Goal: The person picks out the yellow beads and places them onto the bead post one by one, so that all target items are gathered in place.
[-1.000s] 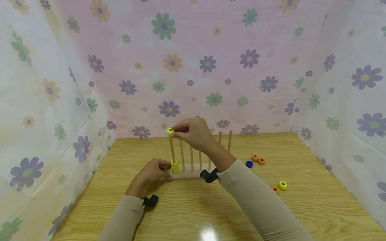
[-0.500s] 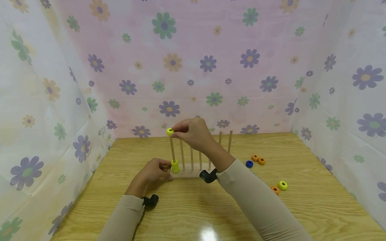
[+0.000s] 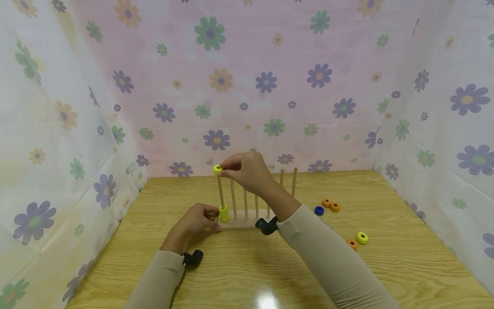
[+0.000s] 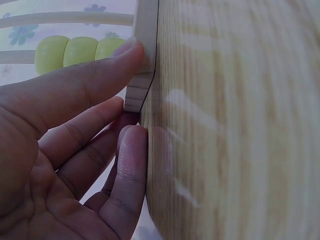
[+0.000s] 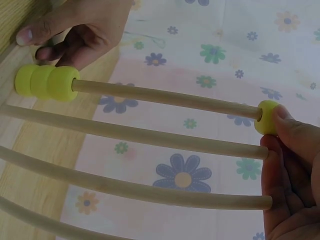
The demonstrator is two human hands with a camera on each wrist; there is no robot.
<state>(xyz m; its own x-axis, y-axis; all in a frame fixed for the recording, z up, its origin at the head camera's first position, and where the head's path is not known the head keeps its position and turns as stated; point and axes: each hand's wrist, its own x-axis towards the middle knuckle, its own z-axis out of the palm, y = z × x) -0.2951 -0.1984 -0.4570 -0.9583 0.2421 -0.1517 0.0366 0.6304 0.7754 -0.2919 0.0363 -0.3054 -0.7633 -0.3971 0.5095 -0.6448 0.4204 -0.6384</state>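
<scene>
My right hand pinches a yellow bead between thumb and fingers at the top of the leftmost peg. In the right wrist view the peg's tip sits in the hole of that bead. Three yellow beads are stacked at the foot of the same peg. My left hand holds the left end of the peg rack's wooden base. Up close, its thumb presses one face of the base, with fingers around the end.
Several bare pegs rise from the base, partly hidden by the right arm. On the table's right lie orange beads, a blue bead and a yellow bead. Another orange bead lies partly behind the right sleeve.
</scene>
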